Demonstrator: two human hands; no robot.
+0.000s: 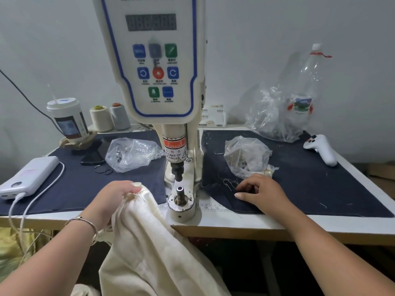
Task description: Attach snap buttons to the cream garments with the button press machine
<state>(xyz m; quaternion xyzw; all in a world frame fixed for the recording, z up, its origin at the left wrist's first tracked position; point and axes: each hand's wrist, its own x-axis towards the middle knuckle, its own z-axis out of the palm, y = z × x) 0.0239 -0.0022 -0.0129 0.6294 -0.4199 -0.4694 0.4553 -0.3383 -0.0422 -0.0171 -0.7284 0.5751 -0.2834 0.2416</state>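
Head view: cream garment (147, 242) is gripped at its top edge by left hand (115, 195), lower centre, beside the lower die (180, 192); soft, limp, best pinched near the edge. Right hand (259, 190) fingers curled on bench (277, 223); contents cannot be told

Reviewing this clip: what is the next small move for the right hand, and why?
Probably the right hand should pick a snap part off the dark cloth and seat it on the lower die. Its fingers are curled low on the cloth beside the plastic bag, the die looks bare, and the left hand grips the cream garment beside it.
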